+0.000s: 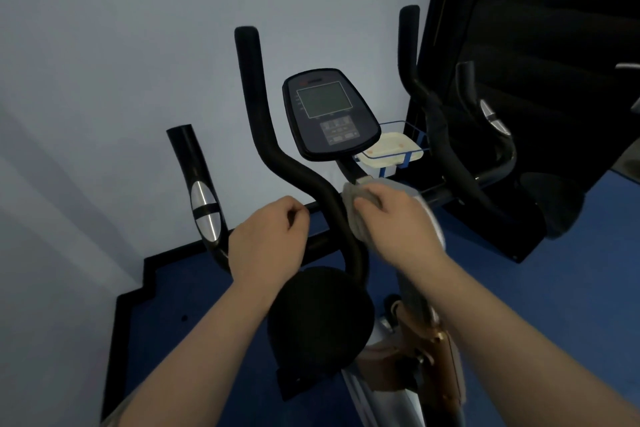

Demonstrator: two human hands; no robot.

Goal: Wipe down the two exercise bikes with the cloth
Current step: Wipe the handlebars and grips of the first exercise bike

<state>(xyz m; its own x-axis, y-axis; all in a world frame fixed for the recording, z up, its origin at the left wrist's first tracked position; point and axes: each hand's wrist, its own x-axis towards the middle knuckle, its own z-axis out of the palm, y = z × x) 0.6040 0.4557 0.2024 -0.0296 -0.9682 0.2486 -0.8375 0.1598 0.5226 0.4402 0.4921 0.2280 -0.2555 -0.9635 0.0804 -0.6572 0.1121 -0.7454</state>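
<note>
An exercise bike stands in front of me, with a black console (330, 113), a curved left handlebar (273, 135) and a right handlebar (426, 107). My right hand (394, 218) is shut on a grey cloth (356, 215), pressing it against the lower bend of the left handlebar, just below the console stem. My left hand (270, 246) is closed around the horizontal bar left of that bend. A black round cover (318, 319) of the bike sits below my hands. Only one bike is clearly in view.
A wire basket holding a white container (391, 151) hangs behind the console. A silver-capped side grip (204, 204) rises at the left. A pale wall is ahead, a dark panel (536, 80) at the right, and blue floor (571, 288) below.
</note>
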